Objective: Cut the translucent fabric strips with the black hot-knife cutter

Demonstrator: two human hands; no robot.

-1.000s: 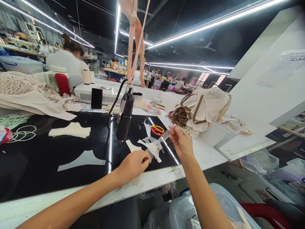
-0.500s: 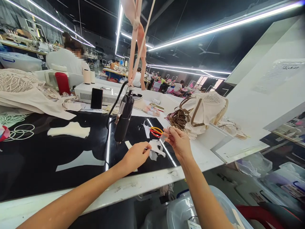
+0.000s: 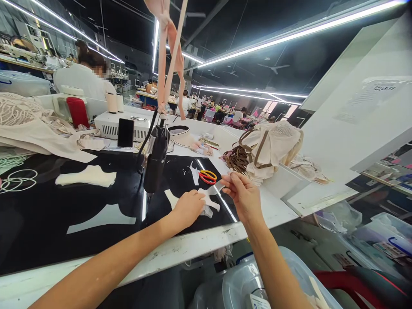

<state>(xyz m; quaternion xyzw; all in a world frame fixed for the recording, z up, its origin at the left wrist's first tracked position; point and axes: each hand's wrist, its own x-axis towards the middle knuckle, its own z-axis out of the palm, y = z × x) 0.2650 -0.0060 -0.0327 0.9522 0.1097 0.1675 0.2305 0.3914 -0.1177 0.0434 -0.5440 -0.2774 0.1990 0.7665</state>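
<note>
- Our left hand (image 3: 189,208) curled at the left edge of a loose cluster of thin white cut pieces (image 3: 211,202) on the glossy black tabletop (image 3: 35,227); its fingertips were partly hidden, so we could not tell whether it gripped any.
- Our right hand (image 3: 244,195) was nearly closed, thumb and forefinger pinching a narrow translucent strip (image 3: 217,187).
- Just beyond our hands lay red and orange looped handles (image 3: 207,177).
- Left of these, a black cylindrical tool (image 3: 156,163) hung tip-down from knotted peach fabric strips (image 3: 162,64).
- Farther left, a flat pale curved panel (image 3: 104,219) lay nearer us than a cream fabric stack (image 3: 86,177).
</note>
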